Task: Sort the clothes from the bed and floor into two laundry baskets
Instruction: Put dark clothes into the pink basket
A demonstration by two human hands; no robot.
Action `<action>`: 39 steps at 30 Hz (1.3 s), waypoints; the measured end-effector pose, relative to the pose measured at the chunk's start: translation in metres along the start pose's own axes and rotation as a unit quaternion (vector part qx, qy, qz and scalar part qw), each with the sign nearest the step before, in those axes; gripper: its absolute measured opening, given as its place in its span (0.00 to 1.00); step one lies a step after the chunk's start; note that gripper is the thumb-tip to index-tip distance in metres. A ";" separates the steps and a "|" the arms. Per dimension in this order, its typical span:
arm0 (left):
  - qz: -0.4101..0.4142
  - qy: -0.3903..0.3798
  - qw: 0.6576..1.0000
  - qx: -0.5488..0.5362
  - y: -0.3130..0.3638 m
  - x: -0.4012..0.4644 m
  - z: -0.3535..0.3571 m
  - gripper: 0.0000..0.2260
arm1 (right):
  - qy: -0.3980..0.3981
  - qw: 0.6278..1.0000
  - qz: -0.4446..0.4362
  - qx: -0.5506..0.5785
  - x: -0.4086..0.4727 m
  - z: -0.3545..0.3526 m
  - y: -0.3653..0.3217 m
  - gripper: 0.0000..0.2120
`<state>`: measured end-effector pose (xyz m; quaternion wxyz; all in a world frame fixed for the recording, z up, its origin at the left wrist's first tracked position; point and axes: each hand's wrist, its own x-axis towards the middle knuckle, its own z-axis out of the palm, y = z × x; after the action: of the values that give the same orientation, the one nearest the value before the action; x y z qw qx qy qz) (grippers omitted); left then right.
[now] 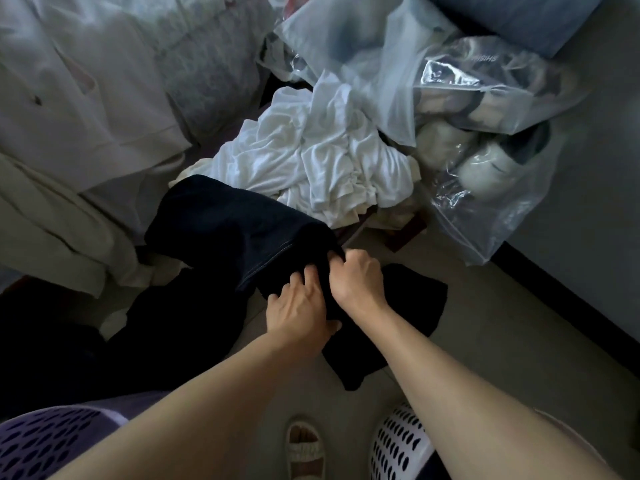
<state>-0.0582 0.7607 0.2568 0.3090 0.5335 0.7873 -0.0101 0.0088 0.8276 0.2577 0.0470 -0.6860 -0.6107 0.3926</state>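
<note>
A dark navy garment [221,230] with pale stitching lies draped across the floor in the middle of the view. My left hand [298,306] and my right hand [353,275] both grip its bunched edge, side by side. Beyond it sits a crumpled pile of white clothes [318,157]. A purple perforated laundry basket [45,441] shows at the bottom left, and a white perforated basket [398,441] at the bottom right, partly hidden by my right forearm. Pale garments [69,116] hang off the bed at the left.
Clear plastic bags [478,109] stuffed with items lie at the upper right against a grey wall [595,202]. A dark baseboard runs along the wall. My sandalled foot [304,448] stands between the two baskets on the beige floor [485,341].
</note>
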 end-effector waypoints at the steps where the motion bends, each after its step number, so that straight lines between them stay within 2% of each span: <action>1: 0.006 0.013 1.000 -0.012 0.005 -0.007 -0.003 0.38 | -0.001 1.000 -0.007 0.017 -0.009 -0.004 -0.004 0.17; 3: 0.012 0.037 0.999 -0.033 0.013 -0.021 -0.012 0.36 | 0.000 0.998 -0.026 0.048 -0.026 -0.012 -0.013 0.15; 7: 0.023 0.105 0.994 -0.035 0.019 -0.053 -0.043 0.17 | 0.027 0.995 -0.049 0.086 -0.066 -0.035 -0.037 0.17; 9: 0.023 0.113 0.992 -0.042 0.023 -0.069 -0.060 0.12 | 0.046 0.993 -0.063 0.086 -0.085 -0.047 -0.049 0.18; 14: 0.048 0.150 0.984 -0.087 0.034 -0.119 -0.098 0.12 | 0.104 0.983 -0.112 0.105 -0.144 -0.082 -0.071 0.17; 19: 0.098 0.194 0.968 -0.128 0.048 -0.166 -0.137 0.09 | 0.167 0.950 -0.167 0.205 -0.202 -0.121 -0.085 0.05; 23: 0.121 0.216 0.958 -0.141 0.060 -0.204 -0.173 0.11 | 0.184 0.925 -0.187 0.276 -0.243 -0.139 -0.079 0.15; 25: 0.128 0.226 0.954 -0.151 0.068 -0.223 -0.194 0.13 | 0.178 0.931 -0.194 0.254 -0.258 -0.144 -0.067 0.15; 28: 0.146 0.239 0.945 -0.168 0.084 -0.253 -0.226 0.16 | 0.106 0.963 -0.150 0.195 -0.283 -0.153 -0.053 0.13; 31: 0.166 0.255 0.930 -0.207 0.105 -0.279 -0.253 0.15 | 0.045 0.990 -0.049 0.124 -0.302 -0.156 -0.041 0.26; 34: 0.183 0.279 0.912 -0.240 0.127 -0.303 -0.278 0.15 | 0.025 0.985 0.013 0.169 -0.315 -0.151 -0.031 0.31; 39: 0.199 0.308 0.890 -0.272 0.149 -0.333 -0.304 0.15 | 0.013 0.967 0.064 0.245 -0.326 -0.154 -0.025 0.28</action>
<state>0.0030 0.6519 0.7149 0.1795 0.5502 0.6922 0.4311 0.0978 0.6122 0.5342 0.1960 -0.6963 -0.4501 0.5236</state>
